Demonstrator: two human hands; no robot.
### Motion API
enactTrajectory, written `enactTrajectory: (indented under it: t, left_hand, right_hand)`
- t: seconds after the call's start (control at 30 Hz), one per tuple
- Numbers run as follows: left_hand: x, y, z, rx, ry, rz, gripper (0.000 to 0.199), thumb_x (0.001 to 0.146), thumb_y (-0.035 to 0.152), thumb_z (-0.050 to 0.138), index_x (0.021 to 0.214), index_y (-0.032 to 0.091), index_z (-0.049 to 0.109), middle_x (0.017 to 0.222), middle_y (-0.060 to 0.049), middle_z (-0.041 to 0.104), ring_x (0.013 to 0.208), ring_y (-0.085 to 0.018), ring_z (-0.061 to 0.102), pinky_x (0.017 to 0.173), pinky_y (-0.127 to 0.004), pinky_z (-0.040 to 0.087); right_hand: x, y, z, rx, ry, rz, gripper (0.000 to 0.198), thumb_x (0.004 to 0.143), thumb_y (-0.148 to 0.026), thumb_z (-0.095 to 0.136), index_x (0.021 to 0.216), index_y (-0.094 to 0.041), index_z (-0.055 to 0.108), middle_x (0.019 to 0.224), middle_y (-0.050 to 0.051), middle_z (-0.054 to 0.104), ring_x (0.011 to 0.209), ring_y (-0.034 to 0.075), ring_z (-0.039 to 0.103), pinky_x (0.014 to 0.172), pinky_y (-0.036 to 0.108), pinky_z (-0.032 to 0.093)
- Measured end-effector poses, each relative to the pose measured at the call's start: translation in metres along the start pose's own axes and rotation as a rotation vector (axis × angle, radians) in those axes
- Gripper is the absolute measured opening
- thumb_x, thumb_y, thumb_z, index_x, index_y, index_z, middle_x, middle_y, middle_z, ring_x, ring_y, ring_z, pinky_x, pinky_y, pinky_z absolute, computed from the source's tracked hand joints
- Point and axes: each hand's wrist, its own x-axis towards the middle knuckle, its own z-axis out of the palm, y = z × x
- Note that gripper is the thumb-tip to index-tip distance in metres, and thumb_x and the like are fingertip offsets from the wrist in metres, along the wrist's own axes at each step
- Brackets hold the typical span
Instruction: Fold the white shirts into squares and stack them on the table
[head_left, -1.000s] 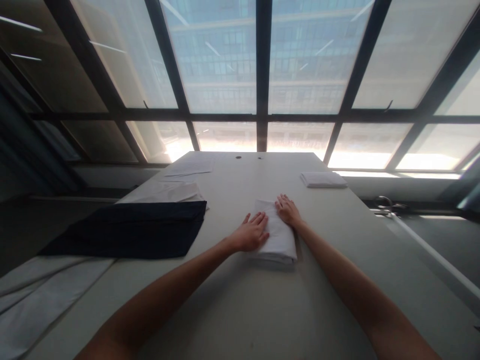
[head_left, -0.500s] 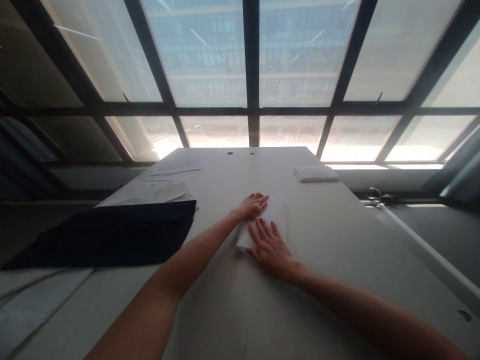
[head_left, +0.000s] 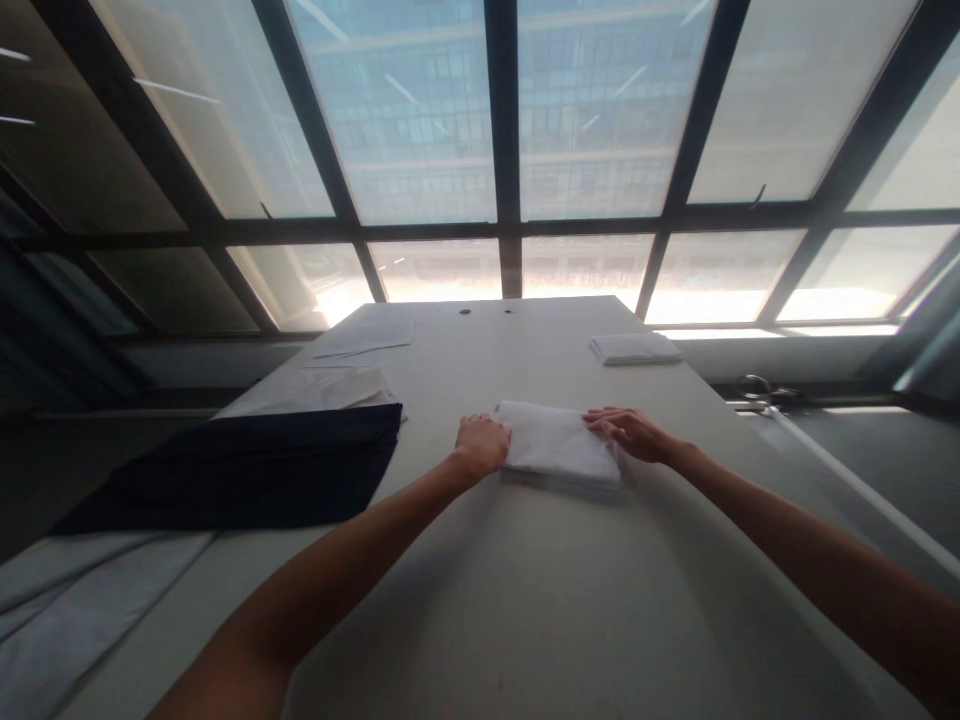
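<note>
A folded white cloth (head_left: 553, 445) lies on the white table in front of me, its longer side running left to right. At its left edge my left hand (head_left: 482, 443) is closed, with curled fingers gripping the border; the fingertips are partly hidden. My right hand (head_left: 628, 430) rests at the opposite edge, its fingers stretched flat over the cloth's upper right part. The thumb lies nearer to me, also against the cloth.
The white table (head_left: 480, 620) extends towards large windows. To the left, a dark navy cloth (head_left: 247, 470) lies over pale fabric (head_left: 127, 590). White sheets (head_left: 367, 335) are behind it. Another folded white cloth (head_left: 636, 348) sits far right, and a white pole (head_left: 855, 485) runs beside the table.
The folded cloth has turned from lengthwise to crosswise. My hands, earlier flat and close together on it, are now apart at its left and right edges.
</note>
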Motion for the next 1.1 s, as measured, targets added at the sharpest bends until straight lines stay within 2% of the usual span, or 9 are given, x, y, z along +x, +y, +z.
enactTrajectory:
  t: [0.07,0.17,0.27,0.4,0.5,0.63,0.87,0.97,1.1]
  left_hand:
    - [0.007,0.010,-0.006,-0.039,0.102,0.019,0.031,0.097,0.021,0.042,0.106,0.011,0.070,0.107,-0.019,0.067,0.103,-0.030,0.063,0.092,-0.044,0.045]
    - [0.031,0.035,-0.006,-0.196,0.205,0.159,0.034,0.096,0.014,0.038,0.121,0.009,0.062,0.118,-0.018,0.064,0.113,-0.026,0.059,0.102,-0.040,0.041]
    - [0.049,0.054,0.009,-0.287,0.151,0.344,0.039,0.096,0.020,0.048,0.133,0.013,0.055,0.134,-0.016,0.058,0.127,-0.024,0.051,0.112,-0.039,0.033]
    - [0.053,0.053,0.033,-0.292,0.119,0.428,0.052,0.097,0.032,0.051,0.147,0.019,0.042,0.152,-0.012,0.044,0.140,-0.024,0.038,0.119,-0.043,0.024]
    - [0.055,0.043,0.040,-0.264,0.064,0.418,0.054,0.102,0.036,0.038,0.153,0.017,0.035,0.158,-0.012,0.036,0.147,-0.027,0.029,0.120,-0.048,0.019]
    - [0.064,0.026,0.041,-0.273,-0.009,0.305,0.058,0.106,0.044,0.020,0.154,0.015,0.033,0.159,-0.012,0.035,0.148,-0.026,0.027,0.120,-0.048,0.019]
    - [0.068,-0.031,0.045,-0.332,-0.135,0.204,0.055,0.106,0.038,0.018,0.154,0.015,0.030,0.161,-0.014,0.027,0.150,-0.025,0.021,0.119,-0.052,0.020]
    - [0.059,-0.047,0.048,-0.339,-0.100,0.209,0.052,0.106,0.037,0.020,0.152,0.018,0.036,0.159,-0.013,0.033,0.150,-0.025,0.023,0.118,-0.054,0.021]
    - [0.038,-0.061,0.050,-0.422,-0.024,0.221,0.051,0.107,0.035,0.018,0.145,0.019,0.049,0.153,-0.011,0.045,0.147,-0.022,0.032,0.118,-0.048,0.024]
  right_hand:
    - [0.018,-0.008,0.000,0.011,0.146,0.236,0.041,0.098,-0.029,0.036,0.112,-0.022,0.074,0.119,0.007,0.073,0.125,0.023,0.059,0.109,0.042,0.042]
    - [0.053,-0.042,0.021,-0.048,0.340,0.557,0.041,0.095,-0.022,0.039,0.123,-0.016,0.068,0.127,0.012,0.068,0.123,0.024,0.059,0.107,0.037,0.042]
    - [0.077,-0.079,0.054,-0.059,0.339,0.588,0.042,0.096,-0.017,0.034,0.124,-0.013,0.064,0.129,0.015,0.065,0.124,0.023,0.056,0.106,0.034,0.038]
    - [0.076,-0.099,0.081,-0.119,0.333,0.611,0.048,0.101,-0.023,0.024,0.135,-0.011,0.055,0.141,0.017,0.056,0.133,0.024,0.046,0.115,0.038,0.025]
    - [0.066,-0.094,0.083,-0.192,0.271,0.616,0.056,0.104,-0.037,0.021,0.144,-0.007,0.046,0.149,0.020,0.047,0.141,0.026,0.036,0.118,0.043,0.014]
    - [0.052,-0.077,0.077,-0.238,0.164,0.654,0.071,0.102,-0.054,0.019,0.147,-0.003,0.042,0.152,0.022,0.043,0.145,0.029,0.030,0.119,0.046,0.009]
    - [0.026,-0.038,0.074,-0.201,0.171,0.720,0.079,0.099,-0.060,0.026,0.150,-0.001,0.037,0.156,0.026,0.033,0.149,0.033,0.021,0.119,0.053,0.014]
    - [0.017,-0.022,0.069,-0.161,0.133,0.799,0.079,0.099,-0.059,0.024,0.150,0.000,0.035,0.157,0.027,0.030,0.150,0.032,0.020,0.120,0.053,0.016]
    - [0.003,-0.003,0.055,-0.082,0.153,0.699,0.065,0.102,-0.048,0.022,0.150,-0.009,0.040,0.156,0.019,0.037,0.148,0.027,0.028,0.120,0.050,0.020]
